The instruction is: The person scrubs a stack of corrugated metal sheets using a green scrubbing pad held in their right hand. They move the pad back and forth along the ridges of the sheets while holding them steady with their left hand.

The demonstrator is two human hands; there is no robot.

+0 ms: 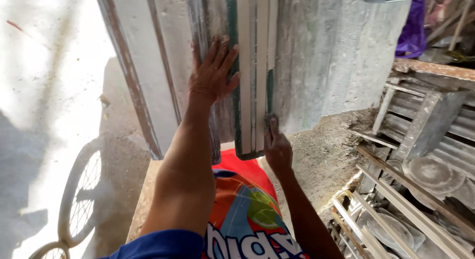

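Frame (255, 76), white with green edges, stands upright against the wall (336, 51); left hand (213, 73) lies flat and released on it, right hand (277, 147) grasps its near right edge.

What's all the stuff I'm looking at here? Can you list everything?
Ribbed panel: one, white with green edges, upright against the wall, centre.
Wall: one, grey concrete, behind the panel.
Printed sack: one, red, orange and blue, under the panel's bottom end.
Bicycle wheel: one, pale, lower left.
Wooden slats: several, grey and dusty, lower right.
Round discs: a few, grey, among the slats.
Purple cloth: one, upper right.
Left hand: flat on the panel's left edge.
Right hand: at the panel's lower right edge.
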